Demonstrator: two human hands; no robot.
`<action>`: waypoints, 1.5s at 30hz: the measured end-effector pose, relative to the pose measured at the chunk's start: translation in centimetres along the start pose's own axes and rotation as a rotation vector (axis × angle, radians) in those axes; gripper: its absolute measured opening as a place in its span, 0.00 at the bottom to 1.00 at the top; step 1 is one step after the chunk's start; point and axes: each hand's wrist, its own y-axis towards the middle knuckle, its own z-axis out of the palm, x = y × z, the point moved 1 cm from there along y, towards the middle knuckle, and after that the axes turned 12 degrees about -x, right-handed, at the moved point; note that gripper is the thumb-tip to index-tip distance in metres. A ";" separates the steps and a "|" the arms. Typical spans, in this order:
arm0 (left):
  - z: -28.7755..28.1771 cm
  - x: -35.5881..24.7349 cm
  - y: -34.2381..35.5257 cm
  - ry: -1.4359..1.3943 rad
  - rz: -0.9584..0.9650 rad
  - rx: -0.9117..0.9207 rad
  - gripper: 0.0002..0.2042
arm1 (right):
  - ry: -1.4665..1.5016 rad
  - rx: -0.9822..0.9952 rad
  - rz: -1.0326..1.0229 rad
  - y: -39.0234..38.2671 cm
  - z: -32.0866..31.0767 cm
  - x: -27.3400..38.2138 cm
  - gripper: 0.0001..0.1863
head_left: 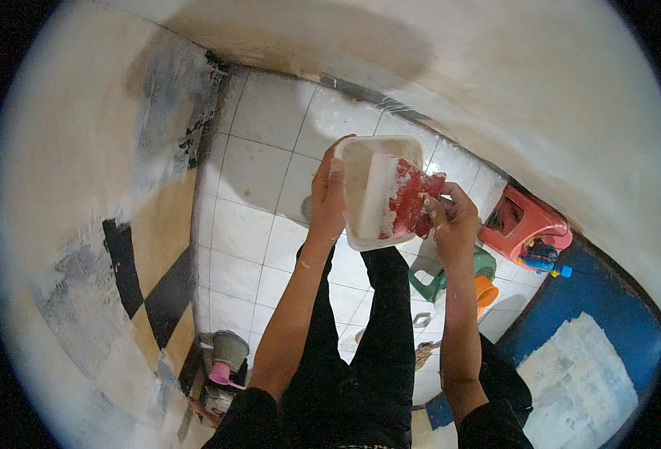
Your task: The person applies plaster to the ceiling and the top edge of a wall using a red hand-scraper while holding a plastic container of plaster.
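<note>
Red flat scraper [409, 202] points left into the white plastic tub [356, 187] mid-frame. Right hand [454, 221] grips the scraper; left hand [329, 196] clamps the tub's left edge.

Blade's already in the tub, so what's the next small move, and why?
Probably draw the red scraper up along the tub wall: its blade lies in the white paste, the right hand grips it, and the left hand steadies the tub's rim.

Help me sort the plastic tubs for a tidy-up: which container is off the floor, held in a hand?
The white rectangular tub, gripped by the left hand. The red stool-like tub, green container and grey pot all sit on the floor.
</note>
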 end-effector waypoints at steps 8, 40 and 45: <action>0.1 1.7 2.4 -0.051 -0.189 -0.064 0.28 | 0.615 0.102 0.282 0.3 -0.4 -4.4 0.11; -5.8 8.2 -1.8 -0.340 -0.377 -0.227 0.35 | 0.385 -0.075 -0.082 14.4 -7.4 1.1 0.12; -5.6 5.9 -2.8 -0.311 -0.389 -0.352 0.33 | 0.996 -0.024 0.539 12.2 -2.7 -3.0 0.18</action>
